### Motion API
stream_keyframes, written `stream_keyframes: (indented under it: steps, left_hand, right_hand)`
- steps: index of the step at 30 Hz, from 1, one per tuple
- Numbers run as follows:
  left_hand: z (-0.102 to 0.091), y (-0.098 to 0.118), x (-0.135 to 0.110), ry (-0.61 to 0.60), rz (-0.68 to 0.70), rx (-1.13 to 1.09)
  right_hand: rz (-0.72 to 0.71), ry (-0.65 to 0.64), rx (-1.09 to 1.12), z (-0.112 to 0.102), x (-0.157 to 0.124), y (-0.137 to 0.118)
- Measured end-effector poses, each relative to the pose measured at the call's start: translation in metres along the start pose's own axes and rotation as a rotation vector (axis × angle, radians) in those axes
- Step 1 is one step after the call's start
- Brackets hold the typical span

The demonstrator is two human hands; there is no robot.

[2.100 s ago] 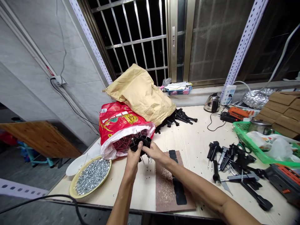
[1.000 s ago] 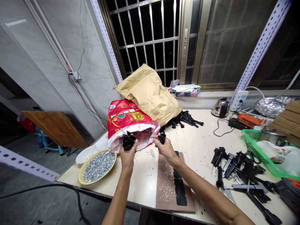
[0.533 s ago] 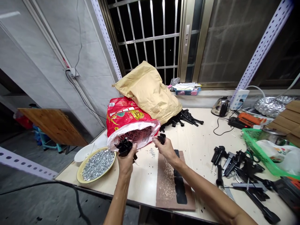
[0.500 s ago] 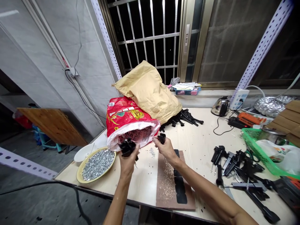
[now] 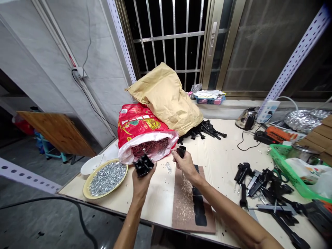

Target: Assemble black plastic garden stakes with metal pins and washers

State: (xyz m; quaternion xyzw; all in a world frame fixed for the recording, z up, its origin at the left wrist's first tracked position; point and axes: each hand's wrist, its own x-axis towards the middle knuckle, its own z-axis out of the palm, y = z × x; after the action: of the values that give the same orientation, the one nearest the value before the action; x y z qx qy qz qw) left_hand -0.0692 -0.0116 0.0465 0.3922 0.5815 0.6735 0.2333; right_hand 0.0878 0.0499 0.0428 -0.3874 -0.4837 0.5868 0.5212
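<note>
Just beyond black parts (image 5: 143, 166): labelled bag (image 5: 140, 121).

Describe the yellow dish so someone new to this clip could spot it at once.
Find the pale table, then the red bag on it. Left of its open mouth, near the left hand, sits the yellow dish. It is filled with small silvery pieces, unlike the white bowl partly behind it.

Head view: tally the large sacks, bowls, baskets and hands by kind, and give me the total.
Large sacks: 2 (red sack, tan sack)
Bowls: 2 (yellow bowl, white bowl)
Baskets: 2 (green basket, blue basket)
Hands: 2 (left hand, right hand, both holding black pieces)
Total: 8
</note>
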Motion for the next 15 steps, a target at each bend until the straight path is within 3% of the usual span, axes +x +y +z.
stream_keyframes:
  steps: [3, 11, 15]
  left_hand:
    - [-0.002, -0.003, 0.005, 0.025, -0.013, -0.15]
    - [0.011, -0.003, -0.002, -0.193, -0.063, -0.054]
    - [0.013, -0.006, -0.003, -0.16, -0.148, -0.049]
  right_hand:
    - [0.005, 0.007, -0.016, -0.002, -0.002, -0.003]
    - [-0.079, 0.008, -0.048, -0.007, -0.005, -0.015]
    - [-0.108, -0.005, -0.041, -0.009, -0.006, -0.022]
